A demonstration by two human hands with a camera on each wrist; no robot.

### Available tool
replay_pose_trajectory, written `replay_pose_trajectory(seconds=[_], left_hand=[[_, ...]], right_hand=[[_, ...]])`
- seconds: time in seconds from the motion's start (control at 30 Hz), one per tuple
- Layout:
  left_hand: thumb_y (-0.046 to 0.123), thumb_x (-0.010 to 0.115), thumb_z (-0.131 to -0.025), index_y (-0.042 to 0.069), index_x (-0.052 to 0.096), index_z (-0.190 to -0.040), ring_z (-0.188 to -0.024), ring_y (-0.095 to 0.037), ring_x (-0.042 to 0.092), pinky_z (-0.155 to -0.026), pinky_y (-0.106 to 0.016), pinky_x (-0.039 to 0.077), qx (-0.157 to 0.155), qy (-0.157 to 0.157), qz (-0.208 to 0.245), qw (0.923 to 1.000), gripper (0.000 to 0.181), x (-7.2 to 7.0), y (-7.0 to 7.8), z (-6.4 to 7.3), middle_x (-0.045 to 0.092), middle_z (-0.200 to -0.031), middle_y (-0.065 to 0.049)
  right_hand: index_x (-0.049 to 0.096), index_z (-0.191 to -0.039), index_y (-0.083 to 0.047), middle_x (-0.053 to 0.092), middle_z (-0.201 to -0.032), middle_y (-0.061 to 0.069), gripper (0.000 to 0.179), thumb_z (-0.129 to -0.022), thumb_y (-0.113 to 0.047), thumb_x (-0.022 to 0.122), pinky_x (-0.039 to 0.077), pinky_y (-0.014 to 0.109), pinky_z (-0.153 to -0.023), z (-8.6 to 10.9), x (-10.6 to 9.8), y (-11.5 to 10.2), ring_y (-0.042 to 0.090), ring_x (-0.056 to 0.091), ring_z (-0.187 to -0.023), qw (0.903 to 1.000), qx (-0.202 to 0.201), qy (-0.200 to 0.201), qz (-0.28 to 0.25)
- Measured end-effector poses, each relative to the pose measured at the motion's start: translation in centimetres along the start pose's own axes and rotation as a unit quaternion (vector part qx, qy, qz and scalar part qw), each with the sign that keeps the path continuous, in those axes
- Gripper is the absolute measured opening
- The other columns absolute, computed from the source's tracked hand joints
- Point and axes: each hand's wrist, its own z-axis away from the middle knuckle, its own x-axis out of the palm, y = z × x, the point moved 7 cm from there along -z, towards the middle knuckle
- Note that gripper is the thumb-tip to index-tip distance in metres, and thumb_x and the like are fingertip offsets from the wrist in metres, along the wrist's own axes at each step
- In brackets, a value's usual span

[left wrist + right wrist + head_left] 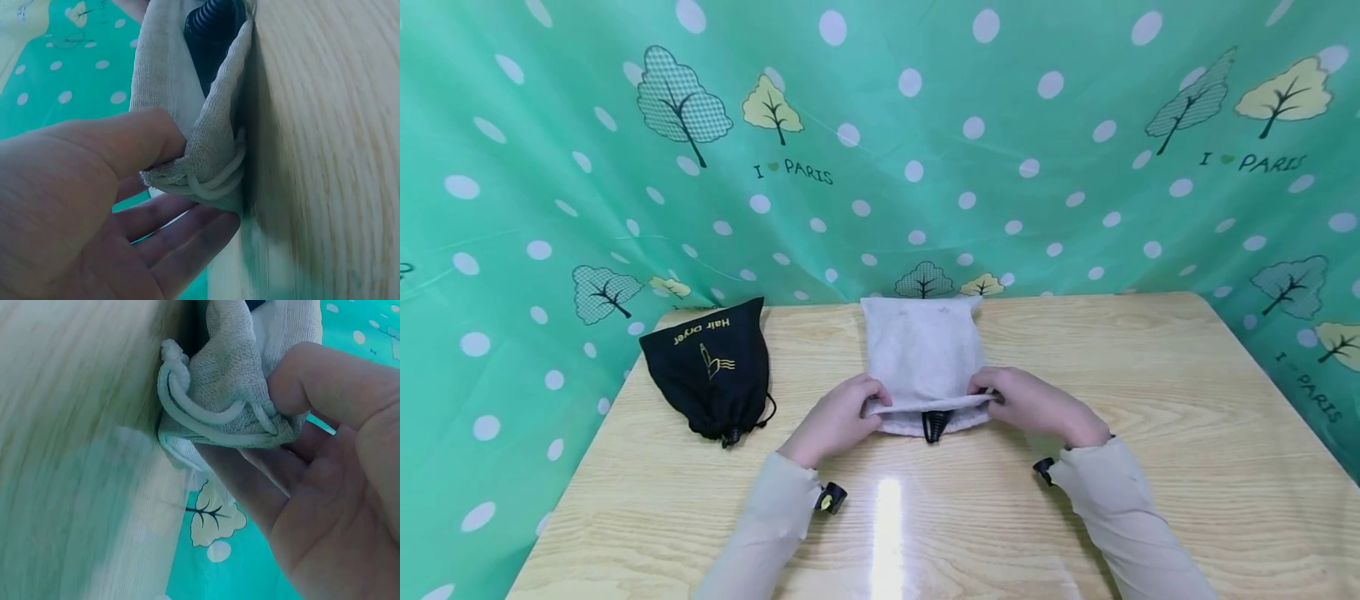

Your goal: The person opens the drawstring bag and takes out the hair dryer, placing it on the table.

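Note:
A light grey cloth drawstring bag lies on the table with its mouth toward me. My left hand pinches the left corner of the mouth between thumb and fingers. At the opposite corner, my right hand pinches the rim the same way. The mouth gapes, and a black ribbed cord end with a loop of black cord shows inside; the rest of that item is hidden in the bag. White drawstrings hang at the right corner, and a drawstring loop shows at the left.
A black drawstring pouch printed "Hair Dryer" lies at the back left of the wooden table. Behind the table hangs a green dotted curtain. Small black wrist cameras sit under both sleeves.

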Motion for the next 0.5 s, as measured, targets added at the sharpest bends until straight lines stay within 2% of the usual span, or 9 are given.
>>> replay_pose_trajectory(seconds=[0.17,0.27,0.37,0.5], left_hand=[[0.004,0.066,-0.084,0.015,0.066,-0.098,-0.095,-0.015,0.057,-0.089,-0.038,0.049,0.0,-0.009,0.006,0.9999,0.017,0.0,-0.6,0.4,0.063,-0.106,0.002],[0.006,0.066,-0.085,0.016,0.067,-0.098,-0.091,-0.015,0.055,-0.086,-0.036,0.049,-0.001,-0.014,0.01,0.9999,0.016,0.0,-0.7,0.4,0.063,-0.105,0.003],[0.008,0.065,-0.088,0.015,0.067,-0.1,-0.091,-0.015,0.056,-0.085,-0.036,0.049,0.014,-0.013,0.009,0.9998,0.014,0.1,-0.4,0.2,0.063,-0.106,0.002],[0.008,0.066,-0.09,0.013,0.067,-0.101,-0.099,-0.016,0.06,-0.09,-0.038,0.051,0.045,-0.008,0.006,0.999,0.012,0.1,0.5,-0.3,0.065,-0.108,0.0]], right_hand=[[0.066,-0.091,-0.011,0.063,-0.093,-0.003,0.029,-0.083,0.013,0.052,0.046,0.028,-0.075,-0.2,0.4,0.0,0.015,0.055,-0.086,0.9996,-0.027,-0.008,-0.008],[0.066,-0.091,-0.012,0.063,-0.093,-0.004,0.028,-0.083,0.011,0.053,0.046,0.027,-0.075,-0.2,0.6,0.2,0.014,0.054,-0.086,0.9997,-0.022,-0.007,-0.006],[0.067,-0.091,-0.013,0.062,-0.091,-0.004,0.027,-0.083,0.01,0.055,0.045,0.026,-0.073,-0.1,0.6,0.5,0.011,0.053,-0.084,1.0,-0.008,-0.001,-0.004],[0.066,-0.092,-0.013,0.06,-0.088,-0.004,0.023,-0.081,0.006,0.058,0.043,0.025,-0.069,-0.1,0.4,0.3,0.011,0.05,-0.079,1.0,0.004,0.003,0.0]])
